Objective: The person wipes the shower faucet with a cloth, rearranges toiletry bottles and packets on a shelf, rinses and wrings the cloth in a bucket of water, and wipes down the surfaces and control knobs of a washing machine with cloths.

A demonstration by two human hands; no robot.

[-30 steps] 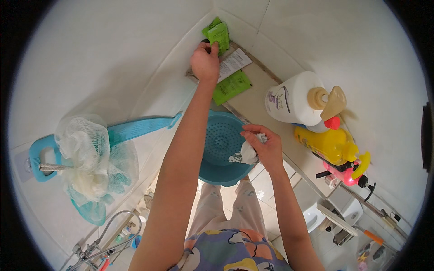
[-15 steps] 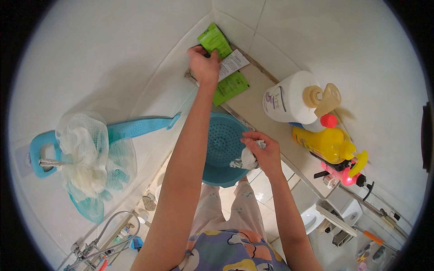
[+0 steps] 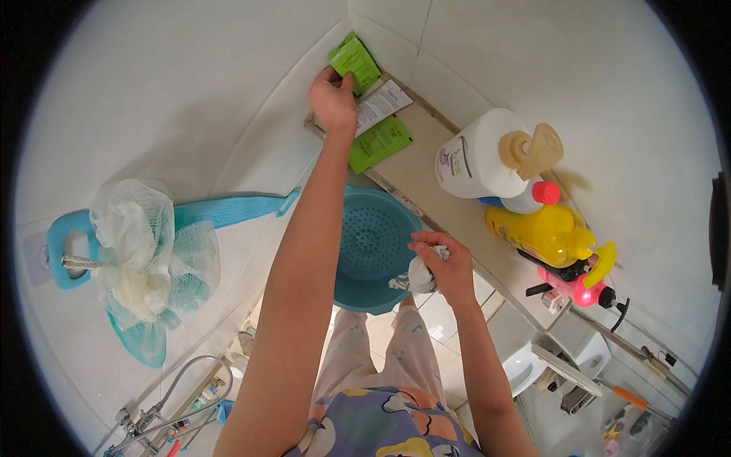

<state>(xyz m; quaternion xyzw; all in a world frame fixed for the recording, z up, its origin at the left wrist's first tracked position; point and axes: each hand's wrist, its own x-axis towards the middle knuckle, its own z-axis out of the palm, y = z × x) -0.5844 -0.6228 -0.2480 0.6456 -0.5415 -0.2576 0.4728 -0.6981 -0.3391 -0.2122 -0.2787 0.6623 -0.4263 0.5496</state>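
Observation:
My left hand (image 3: pixel 333 99) reaches up to the far end of a beige ledge (image 3: pixel 449 209) and grips small flat packets: a green sachet (image 3: pixel 355 61) and a white one (image 3: pixel 383 103). Another green sachet (image 3: pixel 378 142) lies on the ledge just beside that hand. My right hand (image 3: pixel 444 266) is closed around a crumpled white-and-grey cloth (image 3: pixel 417 276), held in front of a teal perforated basin (image 3: pixel 373 247) that leans below the ledge.
On the ledge stand a large white pump bottle (image 3: pixel 478 161), a yellow bottle (image 3: pixel 542 233) and a pink spray bottle (image 3: pixel 580 286). A white mesh sponge (image 3: pixel 137 244) and a blue long-handled brush (image 3: pixel 221 209) hang on the left wall. A tap and hose (image 3: pixel 164 415) sit at lower left.
My left hand has pushed further up toward the wall corner with the sachets. My right hand with the cloth has dropped slightly lower in front of the basin.

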